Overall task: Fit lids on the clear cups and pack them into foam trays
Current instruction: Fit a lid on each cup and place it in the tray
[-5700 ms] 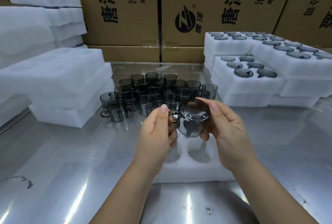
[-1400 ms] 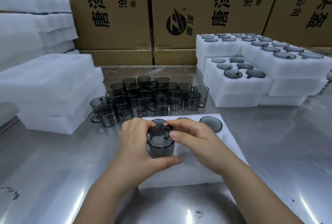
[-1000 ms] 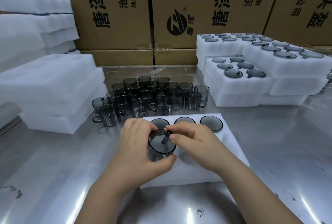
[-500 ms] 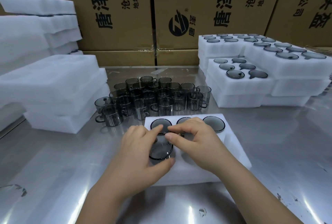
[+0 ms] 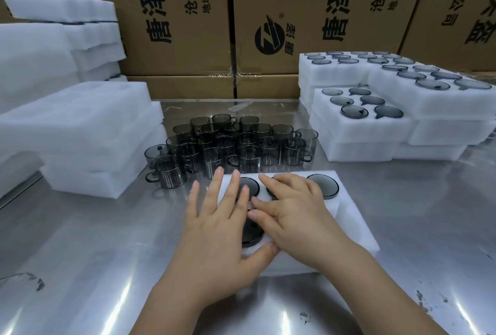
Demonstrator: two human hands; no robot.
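Pressing lidded cup [image 5: 251, 232] into foam tray [image 5: 357, 230]

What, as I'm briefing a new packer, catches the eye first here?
The left hand and right hand rest on a white foam tray at centre, over a smoky grey lidded cup. Behind stands a cluster of smoky handled cups; stacked filled foam trays rise at right.

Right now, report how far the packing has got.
Done: filled trays stacked at right; three lidded cups seated in the front tray's back row. In hand: left hand and right hand press a fourth cup into it. Left: the rest of that tray and the cluster of loose cups behind it.
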